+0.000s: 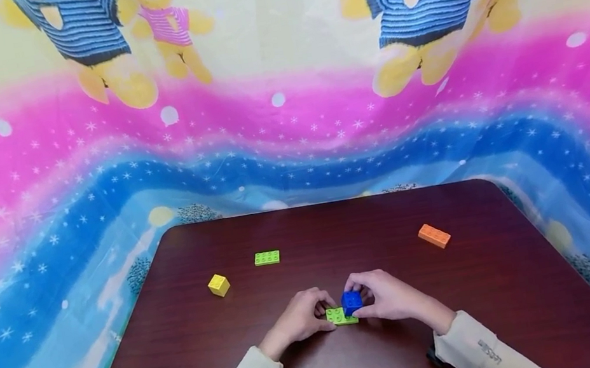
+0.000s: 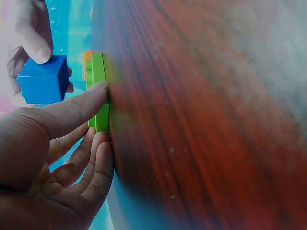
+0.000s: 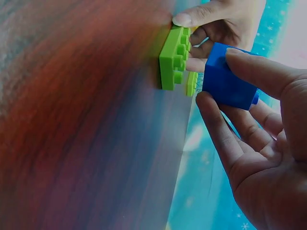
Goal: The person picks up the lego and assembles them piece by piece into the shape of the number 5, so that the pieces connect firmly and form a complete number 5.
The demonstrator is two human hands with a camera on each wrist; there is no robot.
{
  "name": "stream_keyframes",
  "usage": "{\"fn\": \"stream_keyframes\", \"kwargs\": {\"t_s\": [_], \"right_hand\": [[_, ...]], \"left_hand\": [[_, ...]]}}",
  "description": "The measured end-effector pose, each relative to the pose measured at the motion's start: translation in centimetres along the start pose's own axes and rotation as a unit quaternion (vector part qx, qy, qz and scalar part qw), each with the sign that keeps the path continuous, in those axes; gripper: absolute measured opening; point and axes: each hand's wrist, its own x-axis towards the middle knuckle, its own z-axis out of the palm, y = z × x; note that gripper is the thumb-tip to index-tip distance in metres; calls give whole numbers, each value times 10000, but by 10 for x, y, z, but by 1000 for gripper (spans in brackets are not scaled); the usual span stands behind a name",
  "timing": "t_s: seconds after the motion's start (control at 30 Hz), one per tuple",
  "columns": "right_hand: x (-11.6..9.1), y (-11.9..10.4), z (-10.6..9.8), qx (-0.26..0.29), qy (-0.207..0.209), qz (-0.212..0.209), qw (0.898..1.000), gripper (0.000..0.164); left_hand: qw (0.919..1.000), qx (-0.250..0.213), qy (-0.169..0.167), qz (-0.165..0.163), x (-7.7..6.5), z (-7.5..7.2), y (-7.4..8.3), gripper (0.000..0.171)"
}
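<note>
In the head view my left hand (image 1: 305, 315) pinches the left end of a flat green building brick (image 1: 335, 315), its studs facing up on the table. The left wrist view shows the thumb on one long side of this green brick (image 2: 100, 103). A square blue building brick (image 1: 351, 302) is held between the thumb and fingers of my right hand (image 1: 385, 296). It hovers just over the right end of the green one. From the right wrist, the blue brick (image 3: 229, 76) stands apart from the studs of the green brick (image 3: 173, 60).
On the dark wooden table (image 1: 349, 233) lie a yellow cube brick (image 1: 219, 285) at the left, a second flat green brick (image 1: 267, 258) behind my left hand, and an orange brick (image 1: 434, 236) at the far right. A printed bear curtain (image 1: 286, 127) hangs behind the table.
</note>
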Motion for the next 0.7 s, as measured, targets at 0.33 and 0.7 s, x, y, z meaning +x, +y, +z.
{"fn": "stream_keyframes", "kwargs": {"t_s": [0.33,0.7], "right_hand": [[2,2,5,-152,-40,45,9999,34],[3,5,9,-285,-24,95,9995,35]], "left_hand": [[10000,65,-7,-42,0,0,2,30],[10000,58,-23,-71,0,0,2,30]]}}
